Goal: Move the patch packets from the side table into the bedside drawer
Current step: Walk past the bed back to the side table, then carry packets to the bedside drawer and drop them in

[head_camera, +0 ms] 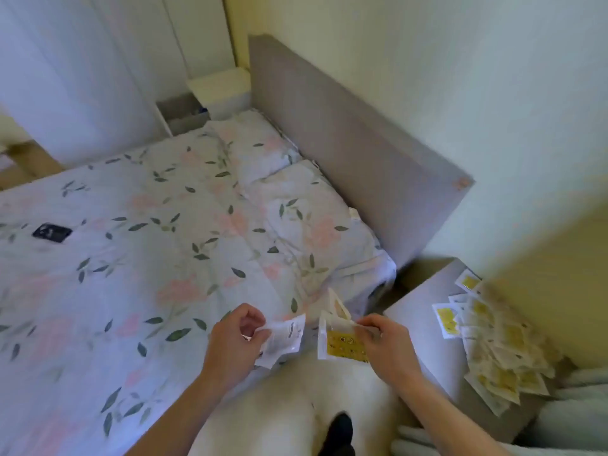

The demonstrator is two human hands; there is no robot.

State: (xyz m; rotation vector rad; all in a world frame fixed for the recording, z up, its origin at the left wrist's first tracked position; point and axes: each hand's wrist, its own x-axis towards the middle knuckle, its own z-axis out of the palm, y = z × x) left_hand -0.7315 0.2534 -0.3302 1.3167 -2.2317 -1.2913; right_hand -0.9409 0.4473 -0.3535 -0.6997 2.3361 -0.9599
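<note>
My left hand (235, 343) pinches a white patch packet (283, 340), held with its plain side up over the bed's edge. My right hand (385, 347) grips a few white-and-yellow patch packets (340, 340) fanned upright. Both hands hover side by side between the bed and the grey side table (424, 337). Several more patch packets (493, 343) lie spread in an overlapping pile along the table's right side, against the wall. An open drawer (184, 115) shows at the far side of the bed, by the headboard's far end.
A bed with a floral cover (148, 241) fills the left, with two pillows (296, 218) against a grey headboard (355, 136). A black phone (52, 232) lies on the cover. White fluffy rug (296, 406) underfoot, my dark-socked foot (339, 429) on it.
</note>
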